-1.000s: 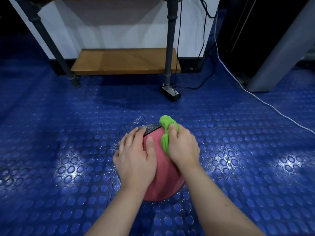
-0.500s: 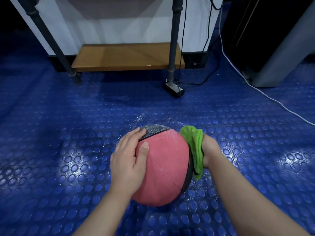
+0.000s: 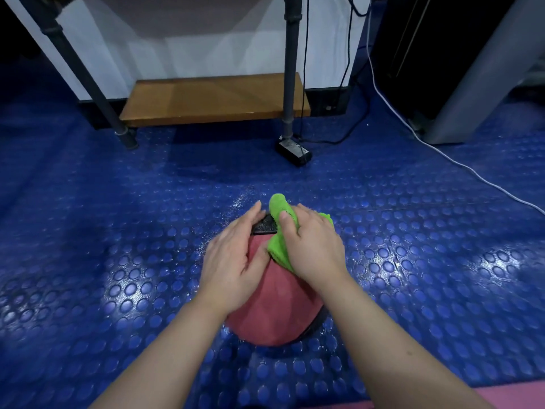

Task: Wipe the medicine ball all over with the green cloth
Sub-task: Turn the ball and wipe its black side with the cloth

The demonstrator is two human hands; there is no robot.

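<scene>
Medicine ball [image 3: 274,308] is sitting on the blue studded floor [image 3: 118,231], straight ahead of and below the person, with both forearms reaching down to it from either side. Being round, it is offering no long axis to line up with. What matters is which face is lying under the cloth. The right hand [image 3: 312,249] is gripping the bunched green cloth [image 3: 278,246] with curled fingers and pressing it onto the top right of the ball, just beside the black panel [image 3: 264,225]; one end of the cloth is sticking up past the thumb. The left hand [image 3: 233,261] is resting flat on the upper left with its fingers straight and its thumb touching the cloth's edge, apparently steadying the ball and holding nothing. Both hands are crowding the far upper half, so the pink near face and the lower right side are lying uncovered. The underside is pressing on the floor, so reaching it is probably calling for the left hand to roll the ball.
</scene>
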